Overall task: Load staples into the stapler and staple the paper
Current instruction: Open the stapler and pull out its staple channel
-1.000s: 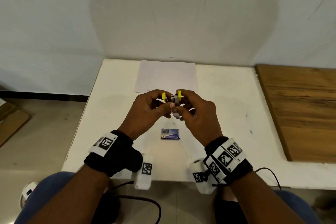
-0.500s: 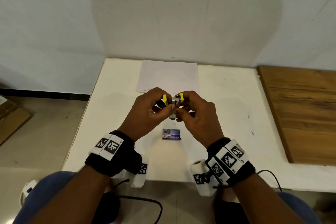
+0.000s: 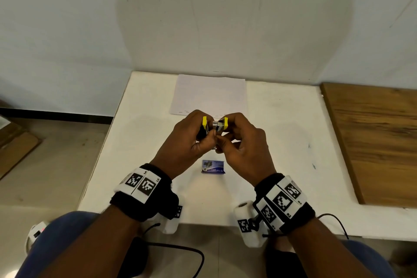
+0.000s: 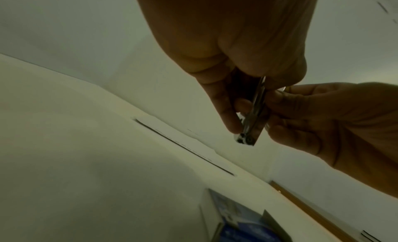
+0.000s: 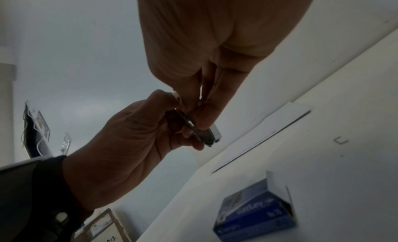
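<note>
Loading is in hand: the left hand [image 3: 187,140] and right hand [image 3: 242,142] both pinch the opened stapler [image 3: 215,125] above the table's [image 3: 282,119] middle. Next, judging by this, the staples must seat and the stapler snap closed before reaching the paper [image 3: 209,95] at the far edge.

The small blue staple box [image 3: 213,166] on the white table [image 3: 282,133] carries the brand word "Kangaro" in white letters — in the head view it reads upside down. In the right wrist view the same box [image 5: 256,216] shows this word again and, beside it, "No. 10". The white bands on both wrists [image 3: 141,184] [image 3: 283,202] carry black square code marks with tiny labels — "L5" on the left one, "R2" on the right one. Other small print is too blurred to read.
</note>
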